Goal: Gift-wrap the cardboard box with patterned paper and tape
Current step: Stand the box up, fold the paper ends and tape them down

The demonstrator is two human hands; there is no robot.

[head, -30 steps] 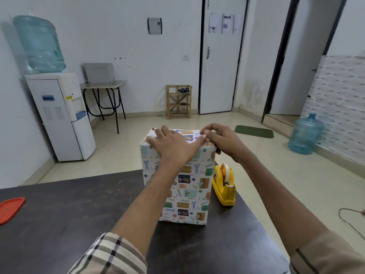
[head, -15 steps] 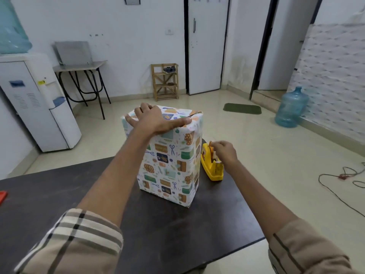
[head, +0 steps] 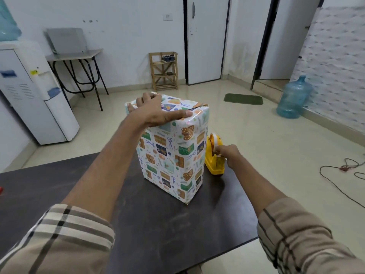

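Note:
The box [head: 173,155], covered in white paper patterned with gifts and scissors, stands upright on the dark table [head: 158,224]. My left hand [head: 156,113] lies flat on its top, fingers straight, pressing the folded paper down; a flap at the far right top corner sticks up slightly. Just right of the box sits a yellow tape dispenser [head: 214,159]. My right hand [head: 227,155] is at the dispenser, fingers pinching the tape end by the roll.
The table's right edge runs close behind the dispenser. A red object [head: 1,189] peeks in at the table's left edge. On the floor beyond: a water cooler [head: 35,95], a blue water jug [head: 294,97], a green mat [head: 243,98], a loose cable [head: 343,169].
My right hand left the box top and dropped to the tape dispenser, where it now pinches the tape. The left hand stayed pressing on the top. The view tilted down.

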